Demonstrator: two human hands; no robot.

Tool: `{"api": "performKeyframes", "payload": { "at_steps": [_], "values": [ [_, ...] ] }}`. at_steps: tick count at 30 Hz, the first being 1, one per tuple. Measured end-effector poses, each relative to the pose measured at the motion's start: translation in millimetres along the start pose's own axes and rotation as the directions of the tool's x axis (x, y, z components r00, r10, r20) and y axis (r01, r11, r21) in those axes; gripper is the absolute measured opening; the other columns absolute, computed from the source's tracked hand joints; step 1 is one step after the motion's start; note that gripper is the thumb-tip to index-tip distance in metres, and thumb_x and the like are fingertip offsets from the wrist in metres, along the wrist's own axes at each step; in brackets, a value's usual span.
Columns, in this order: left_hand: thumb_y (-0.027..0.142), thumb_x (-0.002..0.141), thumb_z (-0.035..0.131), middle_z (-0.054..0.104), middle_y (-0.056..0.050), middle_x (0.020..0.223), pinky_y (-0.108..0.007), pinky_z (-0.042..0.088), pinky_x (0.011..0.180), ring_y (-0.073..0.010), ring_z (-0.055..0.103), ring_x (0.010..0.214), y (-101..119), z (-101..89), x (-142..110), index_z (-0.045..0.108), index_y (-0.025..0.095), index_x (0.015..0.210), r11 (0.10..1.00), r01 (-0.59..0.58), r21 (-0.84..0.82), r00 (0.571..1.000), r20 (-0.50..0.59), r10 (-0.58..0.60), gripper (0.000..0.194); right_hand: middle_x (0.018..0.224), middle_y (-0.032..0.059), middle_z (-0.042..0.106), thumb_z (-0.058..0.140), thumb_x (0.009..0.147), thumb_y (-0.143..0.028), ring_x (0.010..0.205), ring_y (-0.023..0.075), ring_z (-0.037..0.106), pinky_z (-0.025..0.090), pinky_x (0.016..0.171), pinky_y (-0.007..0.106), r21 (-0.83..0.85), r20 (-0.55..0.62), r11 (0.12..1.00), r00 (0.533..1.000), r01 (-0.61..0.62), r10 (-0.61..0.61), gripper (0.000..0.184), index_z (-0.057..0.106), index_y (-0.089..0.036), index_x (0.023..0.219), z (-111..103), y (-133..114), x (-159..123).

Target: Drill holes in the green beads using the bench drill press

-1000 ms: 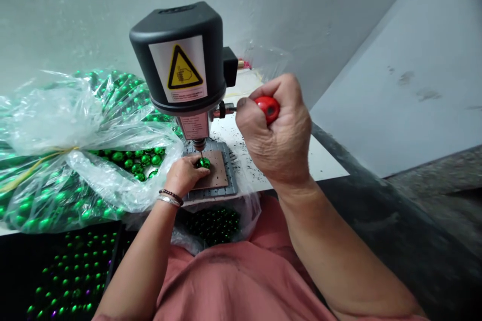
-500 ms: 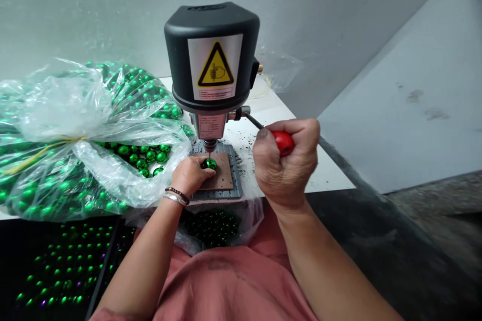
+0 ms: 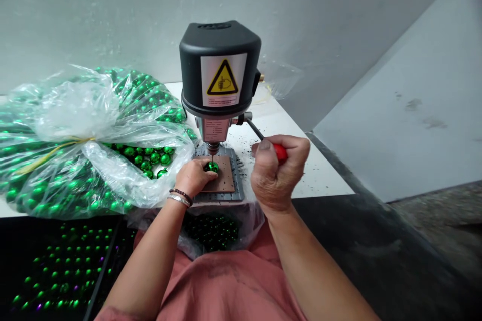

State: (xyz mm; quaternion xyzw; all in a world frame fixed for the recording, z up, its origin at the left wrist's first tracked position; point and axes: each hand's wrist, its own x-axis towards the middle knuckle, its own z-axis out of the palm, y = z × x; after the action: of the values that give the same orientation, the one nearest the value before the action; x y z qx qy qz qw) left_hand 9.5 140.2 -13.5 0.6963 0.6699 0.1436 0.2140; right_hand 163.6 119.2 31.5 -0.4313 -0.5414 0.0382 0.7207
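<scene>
Your left hand point(image 3: 194, 176) lies palm down, fingers curled narrowly against a shiny green ball point(image 3: 212, 166), pinning it to a brown pad point(image 3: 225, 180). The ball sits just past your fingertips, directly under the bit point(image 3: 212, 157) of a small drill press point(image 3: 220, 67). The bit points straight down at the top of the ball, but you cannot tell from this view whether it has gone in. The pad rests on the press's grey base point(image 3: 238, 180).

Your right hand point(image 3: 276, 173) is a closed fist around a red grip point(image 3: 280, 153), to the right of your left hand. A black lever point(image 3: 256, 130) runs up from that grip to the side of the press. Dark specks point(image 3: 246, 153) lie scattered on the white bench point(image 3: 274, 128) just beyond your right fist.

Beyond and to the left of your left hand, a clear plastic bag point(image 3: 75, 115) tied with yellow string point(image 3: 56, 150) bulges with more green balls. Another bag point(image 3: 252, 225) of them sits just below your hands, and further left of your left arm, balls stand in rows in a dark rack point(image 3: 7, 266). Two bracelets point(image 3: 179, 197) circle your left wrist.
</scene>
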Motion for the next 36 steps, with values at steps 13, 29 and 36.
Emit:
{"api": "performKeyframes", "payload": {
  "at_steps": [13, 29, 36],
  "values": [
    [0.039, 0.071, 0.063, 0.071, -0.002, 0.095, -0.024, 0.044, 0.072, -0.0182, 0.063, 0.084, 3.2, -4.0, -2.4, 0.07, 0.027, 0.097, 0.999, -0.008, -0.043, 1.0, 0.004, 0.008, 0.029, 0.07, -0.0041, 0.051, 0.05, 0.08, -0.029, 0.058, 0.006, 0.054, 0.045, 0.059, 0.026, 0.044, 0.025, 0.997, 0.997, -0.07, 0.069, 0.011, 0.046, -0.02, 0.086, -0.3, 14.3, -18.7],
    [0.036, 0.059, 0.073, 0.068, -0.005, 0.101, -0.03, 0.048, 0.08, -0.0214, 0.06, 0.093, -11.3, -22.1, -43.0, 0.062, 0.019, 0.113, 0.919, -0.059, -0.389, 0.937, 0.297, 0.186, 0.057, 0.067, -0.0043, 0.047, 0.047, 0.083, -0.033, 0.061, 0.0039, 0.045, 0.042, 0.06, 0.021, -0.112, 0.08, 0.993, 0.997, 0.027, -0.018, 0.02, 0.041, -0.019, 0.07, 13.6, -28.9, 69.2],
    [0.021, 0.07, 0.054, 0.054, 0.0, 0.087, -0.023, 0.044, 0.067, -0.0096, 0.049, 0.069, -19.8, -21.0, -42.8, 0.039, 0.017, 0.112, 0.939, -0.016, -0.344, 0.987, 0.148, 0.071, 0.044, 0.068, -0.0048, 0.046, 0.045, 0.084, -0.032, 0.06, 0.0025, 0.045, 0.041, 0.058, 0.019, -0.107, 0.108, 0.994, 0.994, 0.03, -0.018, 0.019, 0.04, -0.019, 0.072, 11.4, -29.3, 68.6]
  ]
}}
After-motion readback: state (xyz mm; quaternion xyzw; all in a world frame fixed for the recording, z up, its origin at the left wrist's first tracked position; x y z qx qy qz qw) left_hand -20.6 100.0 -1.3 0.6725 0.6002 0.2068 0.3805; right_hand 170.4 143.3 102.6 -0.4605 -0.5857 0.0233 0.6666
